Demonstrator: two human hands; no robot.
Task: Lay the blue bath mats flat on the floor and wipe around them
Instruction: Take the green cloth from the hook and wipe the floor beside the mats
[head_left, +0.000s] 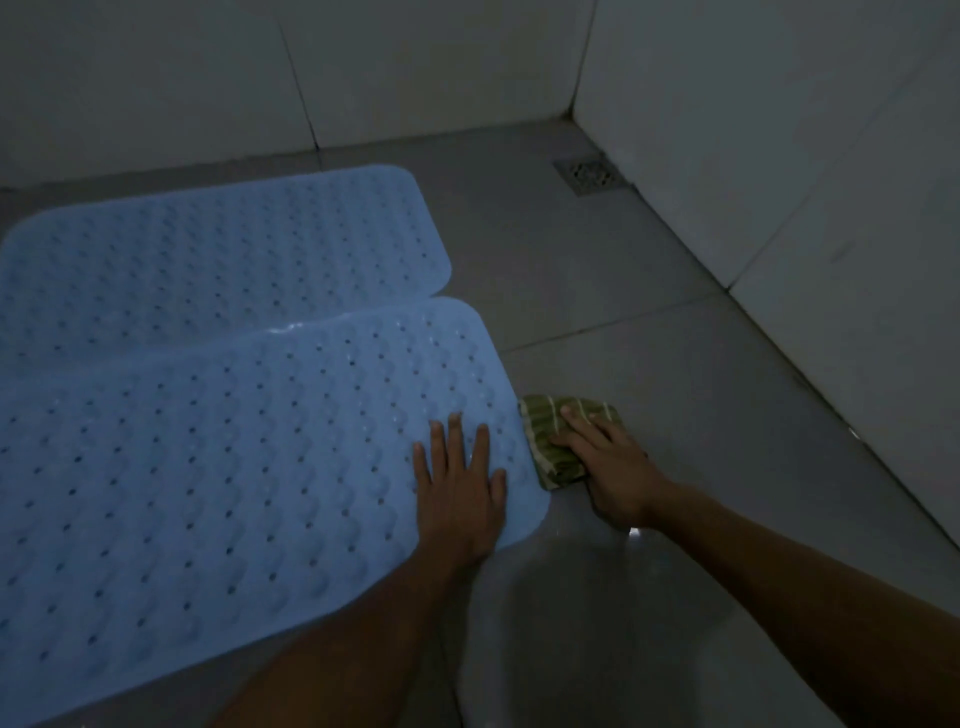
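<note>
Nearest me, I press my left hand (460, 493) flat, fingers spread, on the near perforated blue rubber bath mat (234, 478), pinning it to the grey tiled floor (649, 322). My right hand (610, 467) clamps a folded green striped cloth (550, 441) against the mat's edge, wiping there

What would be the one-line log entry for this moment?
left hand flat on near mat | right hand presses cloth on floor at mat edge | far mat flat

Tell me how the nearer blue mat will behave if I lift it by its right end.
The nearer mat looks thin and rubbery, with a raised ripple along its far edge, so it would probably droop rather than stay stiff. Its many holes suggest it is light. The floor shines as if wet, so the mat may slide unless the left hand presses it.
</note>
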